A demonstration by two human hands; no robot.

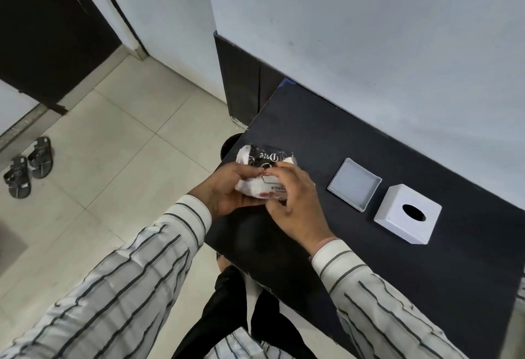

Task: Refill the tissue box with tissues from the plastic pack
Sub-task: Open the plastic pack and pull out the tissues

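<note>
Both hands were up over the near-left corner of the desk [326,137], working one item between them: the pack [262,169], soft plastic, dark and white print, red marks along its near edge. Left hand [227,188] cupped it from the left and below, fingers curled closed around the wrapper. Right hand [292,199] came in from the right, thumb and fingertips pinched at the pack's top near a small white label. Whether the wrapper was torn open could not be told; the hands covered the spot. Pack looked held just above the desk, not lying flat.

Tissue box sat in two parts to the right, well apart from the hands. Tray [354,184], shallow, square, grey-white, lay open side up. Cover [407,213], white cube with an oval slot on top, stood just beside the tray, on its right. Neither touched the other.

Desk top black, set against a pale wall. Striped sleeves on both arms. Sandals [28,167] on the tiled floor, far left.
</note>
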